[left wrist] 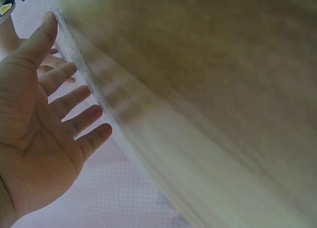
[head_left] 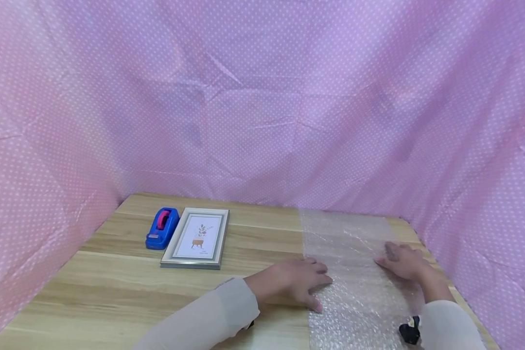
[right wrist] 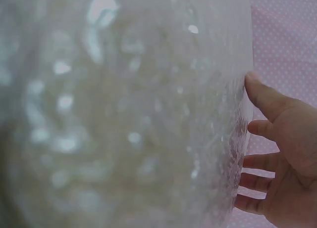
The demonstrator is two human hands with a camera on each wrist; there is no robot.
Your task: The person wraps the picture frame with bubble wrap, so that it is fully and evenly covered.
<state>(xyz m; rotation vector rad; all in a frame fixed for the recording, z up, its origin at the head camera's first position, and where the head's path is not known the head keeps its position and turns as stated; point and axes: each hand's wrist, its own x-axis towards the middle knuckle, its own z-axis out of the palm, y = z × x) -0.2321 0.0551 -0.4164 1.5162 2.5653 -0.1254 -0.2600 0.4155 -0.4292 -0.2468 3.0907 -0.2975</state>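
Observation:
A strip of clear bubble wrap (head_left: 350,296) lies flat on the right part of the wooden table, running from its back edge toward the front. My left hand (head_left: 299,282) has its fingers spread, with the fingertips right at the left edge of the wrap. On the far side of the strip, my right hand (head_left: 404,262) touches the right edge with relaxed fingers. The left wrist view shows the left palm (left wrist: 42,124) with the fingers apart. In the right wrist view, the fingertips of the right hand (right wrist: 292,144) meet the wrap's surface (right wrist: 198,139).
A picture frame (head_left: 169,261) with a potted plant print lies left of centre on the table (head_left: 92,291). Beside it stands a blue tape dispenser (head_left: 168,231) with a pink core. Pink dotted cloth (head_left: 262,121) hangs around the table's back and sides.

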